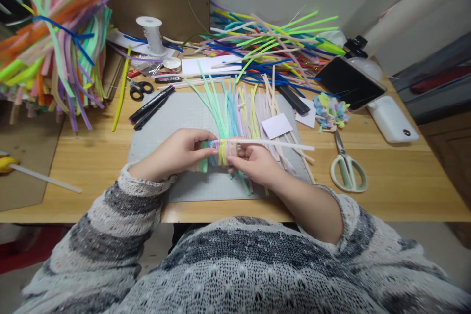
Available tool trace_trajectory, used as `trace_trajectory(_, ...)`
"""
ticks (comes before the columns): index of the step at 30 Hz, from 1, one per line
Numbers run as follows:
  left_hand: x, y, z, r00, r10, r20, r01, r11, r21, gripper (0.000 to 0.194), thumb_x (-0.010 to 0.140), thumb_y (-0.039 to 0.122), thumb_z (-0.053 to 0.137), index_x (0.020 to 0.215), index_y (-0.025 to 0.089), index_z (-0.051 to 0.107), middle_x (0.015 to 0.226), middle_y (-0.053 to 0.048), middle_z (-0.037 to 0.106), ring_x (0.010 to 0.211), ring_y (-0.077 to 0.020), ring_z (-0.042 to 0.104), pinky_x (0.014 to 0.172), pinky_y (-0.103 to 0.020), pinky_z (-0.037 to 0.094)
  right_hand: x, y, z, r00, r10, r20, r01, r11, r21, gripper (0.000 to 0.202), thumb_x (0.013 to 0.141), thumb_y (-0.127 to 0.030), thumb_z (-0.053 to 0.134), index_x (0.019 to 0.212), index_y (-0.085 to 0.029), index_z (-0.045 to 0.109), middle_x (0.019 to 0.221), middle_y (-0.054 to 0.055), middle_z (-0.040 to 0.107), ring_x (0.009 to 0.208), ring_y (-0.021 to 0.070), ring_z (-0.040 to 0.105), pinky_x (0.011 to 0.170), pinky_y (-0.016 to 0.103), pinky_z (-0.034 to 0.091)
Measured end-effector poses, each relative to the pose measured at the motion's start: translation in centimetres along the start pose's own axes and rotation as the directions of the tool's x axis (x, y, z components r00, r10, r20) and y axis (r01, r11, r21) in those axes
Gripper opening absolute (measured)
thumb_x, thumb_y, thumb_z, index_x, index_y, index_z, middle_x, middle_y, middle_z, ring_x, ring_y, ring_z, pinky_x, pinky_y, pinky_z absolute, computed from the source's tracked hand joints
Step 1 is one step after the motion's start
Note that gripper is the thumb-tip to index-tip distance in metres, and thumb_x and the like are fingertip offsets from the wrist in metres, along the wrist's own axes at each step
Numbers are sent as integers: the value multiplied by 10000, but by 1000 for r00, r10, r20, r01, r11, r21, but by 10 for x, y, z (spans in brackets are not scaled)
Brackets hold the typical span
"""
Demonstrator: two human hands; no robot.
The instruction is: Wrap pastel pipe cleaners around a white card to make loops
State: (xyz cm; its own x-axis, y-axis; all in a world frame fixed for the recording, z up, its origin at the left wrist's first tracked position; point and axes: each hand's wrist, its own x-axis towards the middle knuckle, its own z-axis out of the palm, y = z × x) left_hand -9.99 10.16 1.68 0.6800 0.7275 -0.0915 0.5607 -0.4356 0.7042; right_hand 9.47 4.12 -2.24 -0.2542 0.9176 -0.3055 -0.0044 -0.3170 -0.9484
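Between both hands, over the grey cutting mat, is a piece of pastel pipe cleaners wrapped side by side in green, blue, yellow, pink and cream. My left hand is closed on its green end, thumb along the front. My right hand pinches the cream and pink end. A long white strip sticks out to the right from the top of the piece. Loose pipe cleaners in green, blue, lilac and yellow fan out behind and below it. My right fingertips are partly hidden behind the piece.
Green-handled scissors, a white card and a pastel pipe-cleaner cluster lie right. Black markers and small black scissors lie left. A big pipe-cleaner bundle stands far left; a phone lies far right.
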Motion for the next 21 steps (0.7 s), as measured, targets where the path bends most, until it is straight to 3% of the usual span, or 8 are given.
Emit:
trace_trajectory(3, -1, 3, 5, 993, 69, -96, -55, 990, 133, 226, 850, 312, 559, 974, 154, 663, 743, -16, 659, 607, -120, 545, 571, -228, 388, -1, -3, 1, 999, -6, -34, 7, 1000, 26, 191, 761, -204, 621, 946, -164, 595, 753, 33, 697, 682, 154, 677, 588, 281, 571)
trace_trajectory(7, -3, 7, 14, 954, 220, -203, -105, 882, 460, 239, 868, 302, 544, 1020, 145, 640, 871, -82, 672, 793, -208, 603, 710, -325, 423, 0, -4, -2, 1000, -20, -22, 22, 996, 84, 190, 754, -205, 632, 933, -162, 585, 719, 19, 689, 645, 147, 684, 559, 255, 563)
trace_trajectory(10, -4, 8, 16, 924, 242, -295, -75, 874, 480, 328, 855, 362, 568, 1114, 163, 598, 974, -95, 664, 932, -249, 597, 828, -391, 417, 2, -3, -8, 997, -76, -3, 76, 988, 137, 247, 746, -229, 647, 977, -160, 593, 731, 14, 696, 633, 135, 679, 567, 248, 563)
trace_trajectory(11, -4, 5, 15, 899, 237, -369, -55, 896, 440, 365, 847, 382, 577, 1145, 171, 578, 1029, -97, 654, 985, -255, 583, 877, -409, 404, 4, -2, -10, 995, -102, -1, 101, 983, 155, 275, 744, -248, 652, 1000, -162, 596, 747, 16, 700, 638, 136, 678, 568, 252, 564)
trace_trajectory(13, -2, -3, 11, 797, 187, -574, -17, 957, 288, 381, 849, 383, 571, 1170, 180, 552, 1129, -101, 617, 1057, -246, 556, 948, -417, 379, 7, -2, -15, 987, -159, -15, 159, 971, 179, 311, 737, -289, 663, 1018, -168, 605, 771, 21, 705, 646, 143, 674, 563, 263, 564)
trace_trajectory(15, 2, -15, 7, 661, 53, -748, -17, 998, 55, 405, 859, 368, 548, 1215, 180, 504, 1177, -110, 574, 1100, -227, 534, 969, -394, 384, 9, -3, -19, 975, -218, -48, 223, 956, 189, 299, 726, -315, 676, 986, -176, 618, 785, 21, 704, 645, 148, 665, 556, 274, 563)
trace_trajectory(17, 7, -28, 4, 584, -121, -802, -92, 972, -214, 438, 851, 383, 551, 1233, 191, 456, 1203, -110, 545, 1147, -211, 512, 986, -372, 386, 11, -4, -23, 959, -270, -86, 282, 939, 195, 273, 718, -319, 686, 952, -190, 629, 787, 13, 698, 642, 147, 655, 552, 278, 563)
trace_trajectory(21, 17, -38, 7, 661, -435, -611, -148, 723, -675, 522, 764, 348, 654, 1205, 189, 424, 1230, -117, 514, 1188, -204, 504, 1040, -362, 368, 11, -7, -27, 934, -333, -126, 355, 899, 255, 242, 716, -303, 692, 932, -209, 636, 773, -3, 678, 652, 140, 639, 544, 276, 572)
